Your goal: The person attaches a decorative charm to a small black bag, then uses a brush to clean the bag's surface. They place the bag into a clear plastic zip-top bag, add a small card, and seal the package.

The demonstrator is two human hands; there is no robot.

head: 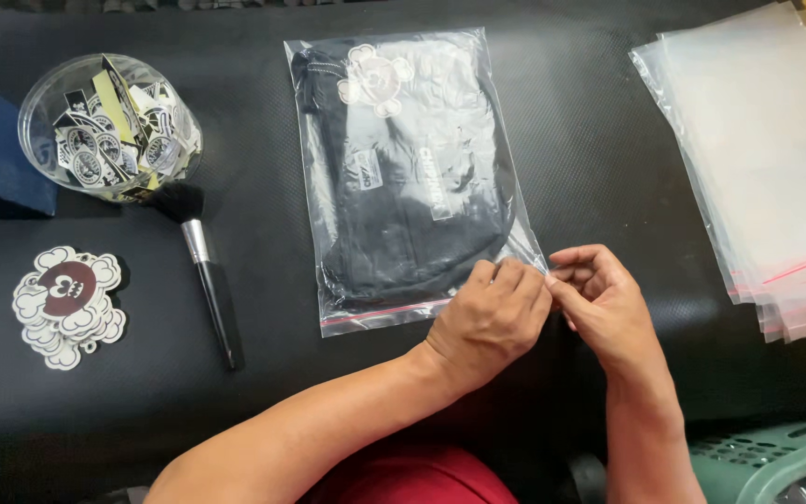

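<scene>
Plastic zip bag (403, 177) with dark folded garment (403, 215) inside is laid flat at table centre, its red-lined seal edge toward 6 o'clock. That edge's 5 o'clock corner is pinched by left hand (492, 322) and right hand (604, 303), fingertips closed on film. Judged light, limp, slippery; best gripped at seal corners, not mid-film

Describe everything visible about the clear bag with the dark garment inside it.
The clear plastic bag lies flat on the black table, long side running away from the person. It looks thin and glossy, with a red zip strip along its near edge. Inside is a folded dark garment and a pale cloud-shaped sticker near the far end. The left hand and right hand pinch its near right corner.
</scene>
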